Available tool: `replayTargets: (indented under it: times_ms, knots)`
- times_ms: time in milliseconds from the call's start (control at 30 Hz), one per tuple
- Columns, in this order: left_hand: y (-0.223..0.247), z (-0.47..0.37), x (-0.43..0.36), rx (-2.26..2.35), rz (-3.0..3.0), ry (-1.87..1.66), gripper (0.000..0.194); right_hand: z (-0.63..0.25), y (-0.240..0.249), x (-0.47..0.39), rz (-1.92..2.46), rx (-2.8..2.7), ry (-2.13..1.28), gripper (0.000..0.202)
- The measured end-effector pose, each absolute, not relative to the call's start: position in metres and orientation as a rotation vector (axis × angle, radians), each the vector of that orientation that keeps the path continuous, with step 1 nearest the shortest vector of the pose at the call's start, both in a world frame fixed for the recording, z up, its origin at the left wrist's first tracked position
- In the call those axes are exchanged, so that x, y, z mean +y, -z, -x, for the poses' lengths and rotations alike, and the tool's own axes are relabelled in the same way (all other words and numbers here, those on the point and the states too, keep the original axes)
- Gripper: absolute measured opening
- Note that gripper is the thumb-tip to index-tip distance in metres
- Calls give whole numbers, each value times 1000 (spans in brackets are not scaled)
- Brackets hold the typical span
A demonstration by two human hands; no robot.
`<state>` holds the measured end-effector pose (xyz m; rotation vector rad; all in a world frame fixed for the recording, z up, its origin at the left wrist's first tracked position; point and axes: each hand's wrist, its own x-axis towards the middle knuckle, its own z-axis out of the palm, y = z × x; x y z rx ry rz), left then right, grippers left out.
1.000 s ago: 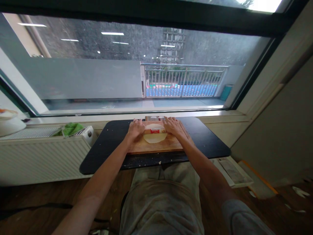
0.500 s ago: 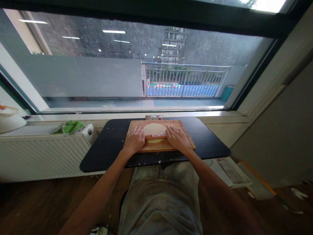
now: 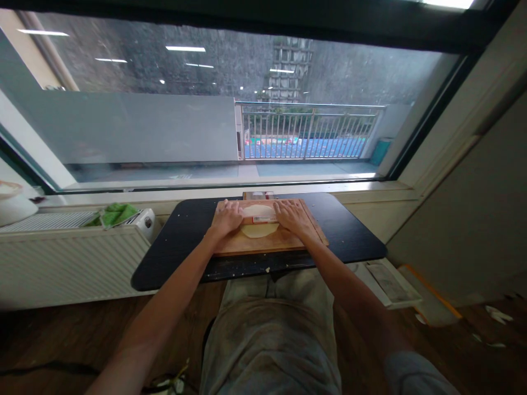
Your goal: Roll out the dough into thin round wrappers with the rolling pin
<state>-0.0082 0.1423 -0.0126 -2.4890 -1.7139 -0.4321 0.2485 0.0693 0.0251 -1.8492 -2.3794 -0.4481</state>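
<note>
A wooden rolling pin (image 3: pixel 262 220) with a red-and-white label lies across a flat round sheet of pale dough (image 3: pixel 259 231). My left hand (image 3: pixel 228 216) is on the pin's left end, its fingers laid over the wood. On the right end rests my right hand (image 3: pixel 290 215), fingers bent over it. Both palms hide the ends of the pin. Dough shows on the near and far sides of the pin. Beneath it all is a wooden board (image 3: pixel 251 248) on a black table (image 3: pixel 168 252).
Crumbs dot the table's near edge. A boxlike item (image 3: pixel 258 195) stands behind the board, by the window sill (image 3: pixel 346 187). To the left, a green cloth (image 3: pixel 117 214) lies on a white radiator (image 3: pixel 74 252). A pale tray-like object (image 3: pixel 389 282) sits low at the right.
Both hands have pushed the rolling pin away from me, toward the far side of the board. More dough shows on the near side. The camera view has shifted slightly.
</note>
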Motion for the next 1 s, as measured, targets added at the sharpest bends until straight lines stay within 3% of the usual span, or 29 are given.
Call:
replayTargets:
  times_ms: [233,667,1000]
  knots:
    - [14,8,143,-1695,2547,445,59,-251,-20,73,1781,-2418,470,53]
    - [22,19,57,-1660,2579,532,61,-247,2,15,1769,-2135,331,59]
    - [6,3,115,-1786,2522,464,63,-248,-14,48,1797,-2267,437,49]
